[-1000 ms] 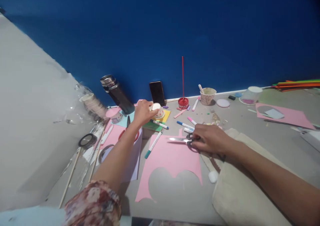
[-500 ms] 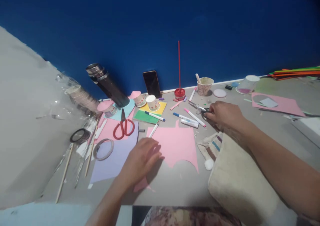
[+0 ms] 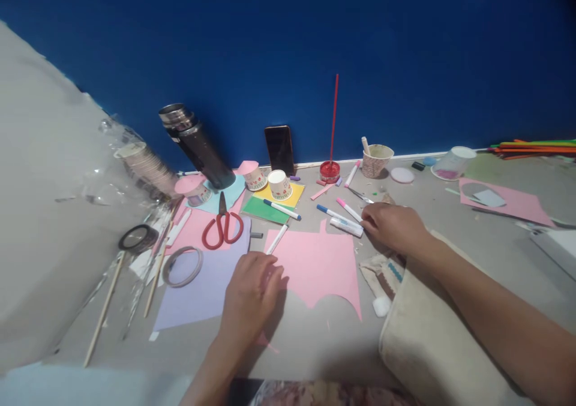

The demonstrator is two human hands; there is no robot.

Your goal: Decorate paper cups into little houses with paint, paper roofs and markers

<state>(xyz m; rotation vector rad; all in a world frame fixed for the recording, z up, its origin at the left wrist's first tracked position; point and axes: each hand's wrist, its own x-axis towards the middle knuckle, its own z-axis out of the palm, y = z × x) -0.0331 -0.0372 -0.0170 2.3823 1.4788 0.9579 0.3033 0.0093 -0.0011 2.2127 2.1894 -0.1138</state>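
L hand, low mid of pic, has its fingers bent & thumb apart, w/ nothing seen in its grip. It's over the L edge of the pink sheet, mid pic; can't tell if it touches. A white pen lies just past its fingers. R hand, R of mid, is curled, fingertips down by the end of a pink pen; can't tell if it's pinching it. A blue pen is nr that, to the L. Scissors poke out just above R hand, part hid. A tan cloth is under R arm, lower R. Red scissors & tape lie L of mid.
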